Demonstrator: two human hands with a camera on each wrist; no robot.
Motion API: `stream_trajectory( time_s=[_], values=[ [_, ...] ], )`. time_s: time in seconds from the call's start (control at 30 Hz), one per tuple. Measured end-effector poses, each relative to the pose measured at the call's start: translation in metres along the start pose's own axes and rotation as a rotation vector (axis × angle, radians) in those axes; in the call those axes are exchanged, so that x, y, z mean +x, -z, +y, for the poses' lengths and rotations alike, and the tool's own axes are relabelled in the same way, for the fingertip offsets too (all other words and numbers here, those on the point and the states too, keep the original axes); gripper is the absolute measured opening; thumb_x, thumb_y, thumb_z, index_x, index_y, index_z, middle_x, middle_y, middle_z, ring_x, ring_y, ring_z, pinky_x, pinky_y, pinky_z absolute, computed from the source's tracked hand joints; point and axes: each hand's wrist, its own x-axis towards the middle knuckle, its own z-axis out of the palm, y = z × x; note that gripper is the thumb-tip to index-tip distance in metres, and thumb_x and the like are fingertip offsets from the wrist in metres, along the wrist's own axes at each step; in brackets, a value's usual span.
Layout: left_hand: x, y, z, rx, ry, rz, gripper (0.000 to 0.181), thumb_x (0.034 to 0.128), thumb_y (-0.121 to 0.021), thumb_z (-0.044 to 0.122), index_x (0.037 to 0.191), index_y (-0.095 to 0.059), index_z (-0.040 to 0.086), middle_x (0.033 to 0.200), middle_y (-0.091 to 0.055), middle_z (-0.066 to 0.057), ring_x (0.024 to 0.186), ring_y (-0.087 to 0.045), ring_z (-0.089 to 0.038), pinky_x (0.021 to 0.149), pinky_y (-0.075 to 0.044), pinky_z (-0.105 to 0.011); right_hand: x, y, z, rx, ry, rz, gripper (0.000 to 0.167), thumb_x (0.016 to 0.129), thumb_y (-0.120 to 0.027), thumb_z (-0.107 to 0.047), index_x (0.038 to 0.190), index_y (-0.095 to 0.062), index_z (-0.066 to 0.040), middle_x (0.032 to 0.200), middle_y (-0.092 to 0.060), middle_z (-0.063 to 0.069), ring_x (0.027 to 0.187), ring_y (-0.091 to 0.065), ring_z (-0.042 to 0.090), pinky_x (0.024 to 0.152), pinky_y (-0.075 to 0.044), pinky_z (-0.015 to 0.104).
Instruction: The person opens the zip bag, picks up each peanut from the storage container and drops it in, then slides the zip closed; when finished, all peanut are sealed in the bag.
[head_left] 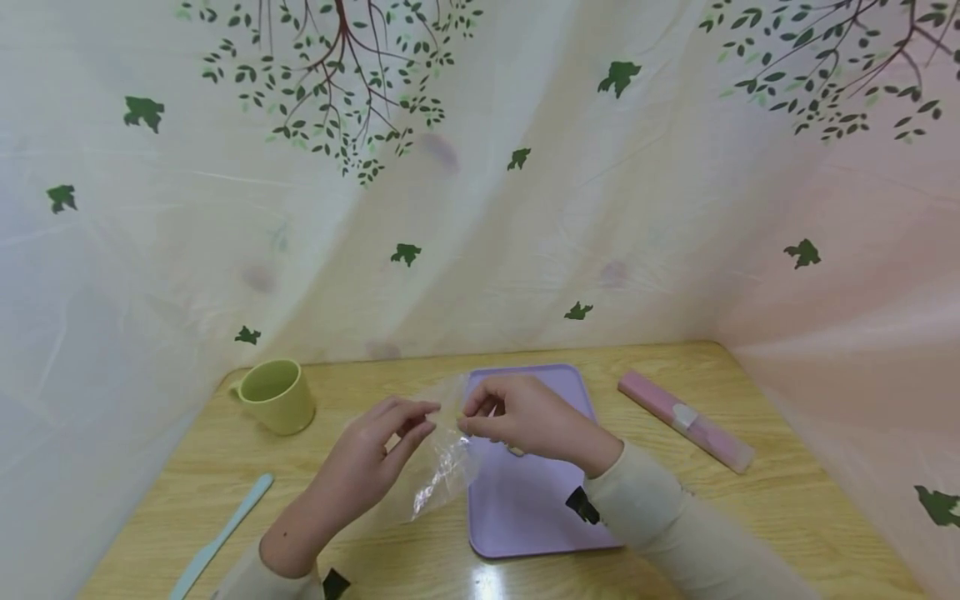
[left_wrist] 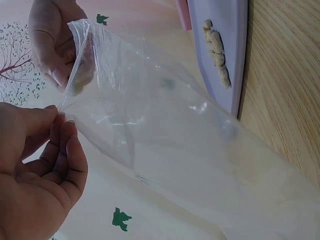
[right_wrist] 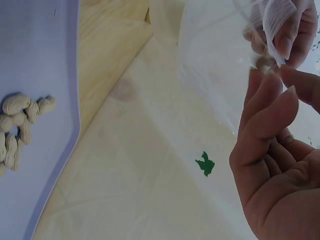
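Note:
A clear plastic bag (head_left: pixel 442 475) (left_wrist: pixel 165 145) (right_wrist: pixel 210 65) hangs between the hands, over the tray's left edge. The left hand (head_left: pixel 358 467) (left_wrist: pixel 37 165) pinches the bag's rim between thumb and fingers. Close by on the right, the right hand (head_left: pixel 536 421) (right_wrist: pixel 280 145) holds a small blurred beige piece (right_wrist: pixel 263 63), apparently a peanut, in its fingertips at the bag's mouth. Unshelled peanuts (left_wrist: pixel 217 52) (right_wrist: pixel 17 125) lie on the purple tray (head_left: pixel 525 508) (right_wrist: pixel 40 45); in the head view the right hand hides most of them.
A green mug (head_left: pixel 281 400) stands at the table's back left, with a pale blue knife-like utensil (head_left: pixel 225 533) in front of it. Right of the tray lies a pink case (head_left: pixel 682 419) with a clear end. A patterned curtain hangs behind the table.

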Motion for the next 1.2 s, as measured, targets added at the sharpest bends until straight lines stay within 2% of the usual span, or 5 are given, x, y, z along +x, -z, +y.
stream_trajectory(
  time_s=[0.17,0.33,0.57,1.07,1.2],
  values=[
    [0.000,0.000,0.001,0.004,0.009,-0.005,0.022,0.1003,-0.075,0.010,0.122,-0.075,0.012,0.104,-0.073,0.005,0.090,-0.064,-0.002,0.073,-0.059,-0.023,-0.002,-0.002,-0.002,0.017,-0.017,-0.003,0.020,0.103,-0.072,-0.033,0.115,-0.076,-0.018,0.095,-0.077,-0.004,0.073,-0.068,0.015,0.056,-0.056,0.030],
    [0.001,0.000,0.002,0.005,0.003,0.004,0.022,0.0989,-0.076,0.008,0.121,-0.075,0.012,0.103,-0.073,0.005,0.090,-0.065,-0.002,0.073,-0.058,-0.023,-0.004,0.002,-0.002,0.007,-0.007,0.019,0.018,0.104,-0.071,-0.034,0.111,-0.075,-0.018,0.094,-0.076,-0.003,0.072,-0.067,0.014,0.054,-0.055,0.031],
    [0.000,0.000,0.000,-0.012,0.009,-0.003,0.023,0.1004,-0.074,0.008,0.123,-0.075,0.012,0.104,-0.072,0.007,0.087,-0.061,0.000,0.069,-0.055,-0.019,-0.004,0.012,0.009,-0.052,-0.007,0.060,0.017,0.107,-0.067,-0.035,0.108,-0.075,-0.019,0.089,-0.075,-0.004,0.073,-0.070,0.013,0.066,-0.060,0.032],
    [-0.001,0.001,-0.002,-0.020,0.020,-0.012,0.021,0.1038,-0.071,0.014,0.124,-0.074,0.011,0.102,-0.072,0.001,0.088,-0.060,0.000,0.066,-0.052,-0.017,0.016,0.040,0.069,-0.004,-0.184,0.112,0.024,0.107,-0.067,-0.038,0.109,-0.074,-0.015,0.095,-0.078,0.002,0.082,-0.072,0.029,0.068,-0.060,0.034],
    [-0.001,0.001,-0.003,-0.020,0.020,-0.012,0.021,0.1027,-0.072,0.012,0.124,-0.074,0.011,0.102,-0.072,0.003,0.088,-0.060,0.000,0.066,-0.052,-0.017,0.021,0.042,0.085,0.000,-0.207,0.124,0.024,0.107,-0.067,-0.036,0.108,-0.073,-0.012,0.100,-0.079,0.010,0.080,-0.071,0.024,0.068,-0.061,0.033]
  ],
)
